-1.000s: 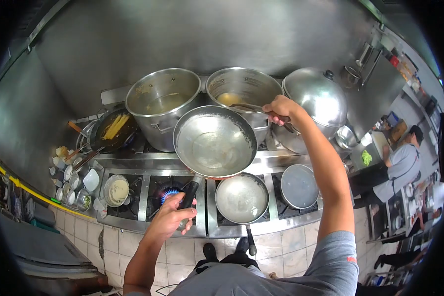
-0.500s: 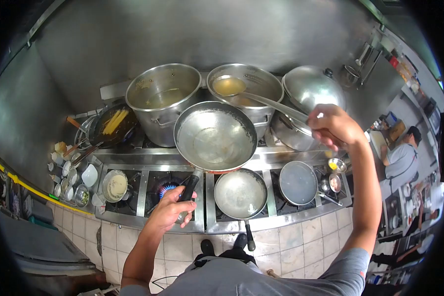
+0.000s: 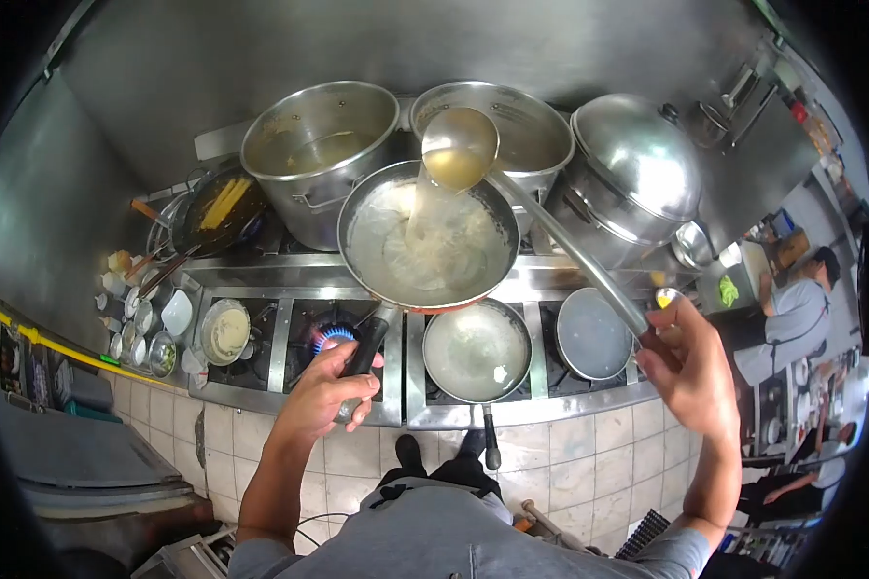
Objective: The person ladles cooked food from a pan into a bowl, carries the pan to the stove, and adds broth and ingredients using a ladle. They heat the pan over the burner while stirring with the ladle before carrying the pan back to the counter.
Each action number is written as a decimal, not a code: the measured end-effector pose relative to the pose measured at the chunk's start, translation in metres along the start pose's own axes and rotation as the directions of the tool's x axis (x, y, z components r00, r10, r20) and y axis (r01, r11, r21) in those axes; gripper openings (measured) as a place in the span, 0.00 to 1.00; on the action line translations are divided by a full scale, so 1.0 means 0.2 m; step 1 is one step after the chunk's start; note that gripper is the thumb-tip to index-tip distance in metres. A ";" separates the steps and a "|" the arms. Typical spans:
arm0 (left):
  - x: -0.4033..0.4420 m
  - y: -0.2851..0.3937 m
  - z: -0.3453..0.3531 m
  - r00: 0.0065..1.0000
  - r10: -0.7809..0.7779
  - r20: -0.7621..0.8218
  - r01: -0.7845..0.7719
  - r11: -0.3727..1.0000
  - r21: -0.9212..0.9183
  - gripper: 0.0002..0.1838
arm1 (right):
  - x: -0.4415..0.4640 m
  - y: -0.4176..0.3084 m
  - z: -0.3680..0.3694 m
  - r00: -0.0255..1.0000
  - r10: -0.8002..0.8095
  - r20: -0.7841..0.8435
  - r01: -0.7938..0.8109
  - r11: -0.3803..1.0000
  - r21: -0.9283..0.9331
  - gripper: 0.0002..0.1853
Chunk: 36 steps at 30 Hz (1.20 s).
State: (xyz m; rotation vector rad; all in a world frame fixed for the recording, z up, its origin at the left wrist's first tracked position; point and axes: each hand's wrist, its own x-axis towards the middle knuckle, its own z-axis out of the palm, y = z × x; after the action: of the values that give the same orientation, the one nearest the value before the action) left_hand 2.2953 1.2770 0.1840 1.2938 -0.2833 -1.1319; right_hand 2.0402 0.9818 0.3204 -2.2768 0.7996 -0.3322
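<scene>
My left hand (image 3: 330,394) is wrapped round the black handle of a frying pan (image 3: 377,246), which is raised in front of the tall pots. In my right hand (image 3: 684,372) is the long handle of a ladle (image 3: 463,135), its bowl tipped over the pan. Pale yellow liquid pours from the ladle and spreads across the pan's bottom. Directly behind the ladle stands an open stockpot (image 3: 541,145). A second frying pan (image 3: 478,357) rests on the stove below the raised one, its handle toward me.
Another open stockpot (image 3: 290,174) stands at back left, a domed-lid pot (image 3: 637,159) at back right. A wok (image 3: 212,217) with yellow strips sits left. A flame burns on one burner (image 3: 333,338). A grey round pan (image 3: 596,333) lies right. Other people (image 3: 792,309) work at far right.
The ladle has come from over the stockpot to over the frying pan and tipped, so liquid now runs into the pan. My right hand has moved lower and nearer to me.
</scene>
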 end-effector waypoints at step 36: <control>0.00 0.00 0.03 0.999 -0.021 -0.041 0.020 1.000 -0.008 0.21 | 2.20 0.26 0.50 0.696 0.573 0.434 -0.449 0.818 -0.360 0.14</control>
State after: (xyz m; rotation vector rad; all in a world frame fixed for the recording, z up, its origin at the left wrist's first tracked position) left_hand 2.2910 1.2731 0.1860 1.3145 -0.2353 -1.1213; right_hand 2.4037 0.7282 0.2172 -2.0592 1.1661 0.6608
